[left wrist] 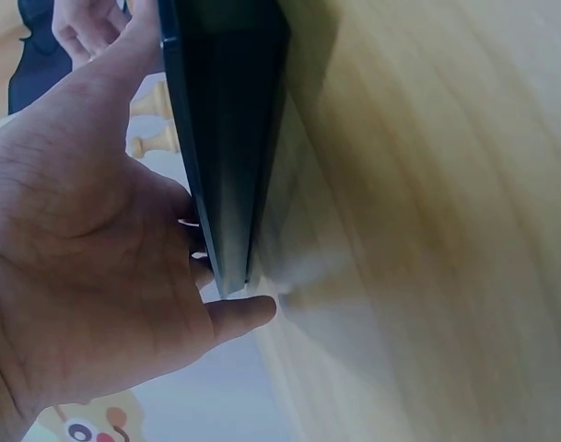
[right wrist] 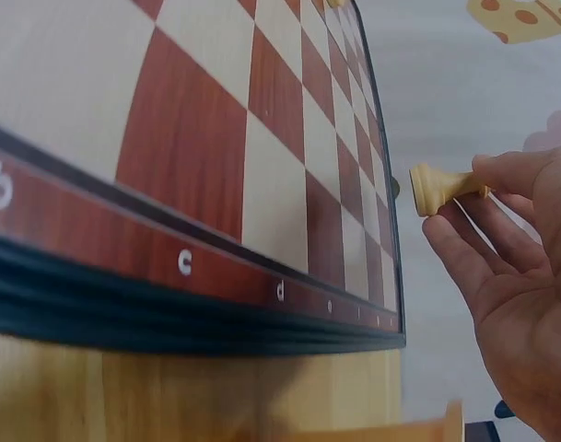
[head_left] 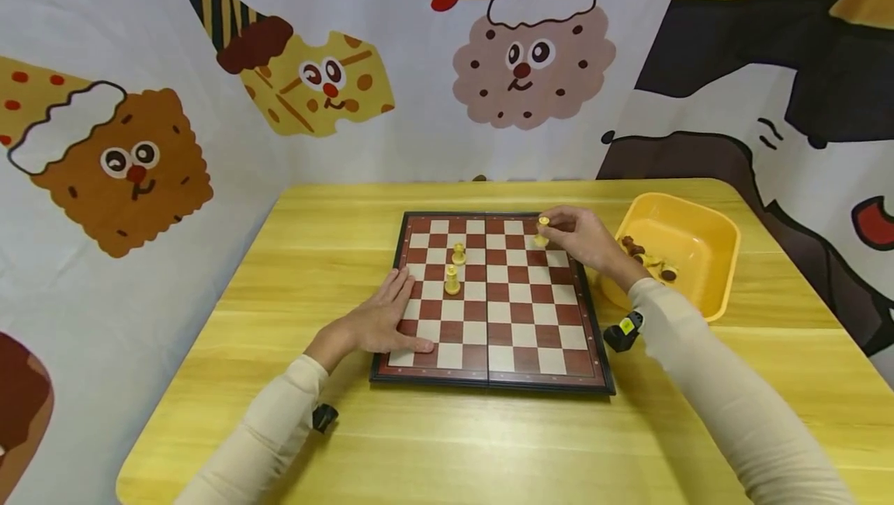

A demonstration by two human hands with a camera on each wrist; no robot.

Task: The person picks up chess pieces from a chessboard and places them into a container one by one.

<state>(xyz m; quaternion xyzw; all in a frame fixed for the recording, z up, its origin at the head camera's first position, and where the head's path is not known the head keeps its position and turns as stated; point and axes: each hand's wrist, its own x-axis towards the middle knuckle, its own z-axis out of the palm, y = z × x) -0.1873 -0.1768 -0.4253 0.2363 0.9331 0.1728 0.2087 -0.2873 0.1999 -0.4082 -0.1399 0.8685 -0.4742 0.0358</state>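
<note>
A red and cream chessboard (head_left: pixel 513 319) in a black frame lies on the table. My right hand (head_left: pixel 583 237) pinches a pale yellow chess piece (head_left: pixel 542 232) over the board's far right part; in the right wrist view the piece (right wrist: pixel 438 190) shows its broad base, held between thumb and fingers, apart from the board. My left hand (head_left: pixel 380 315) rests on the board's left edge, thumb and fingers spread; the left wrist view shows that hand (left wrist: pixel 105 258) against the board's dark side (left wrist: pixel 220 138). Two more pale chess pieces, one farther (head_left: pixel 458 254) and one nearer (head_left: pixel 452 281), stand upright left of the fold.
A yellow plastic tub (head_left: pixel 698 245) stands right of the board, with several brown and pale pieces (head_left: pixel 653 261) in it. My right forearm passes over its near side. A cloth with cartoon prints (head_left: pixel 412 148) hangs behind the wooden table (head_left: pixel 279 249).
</note>
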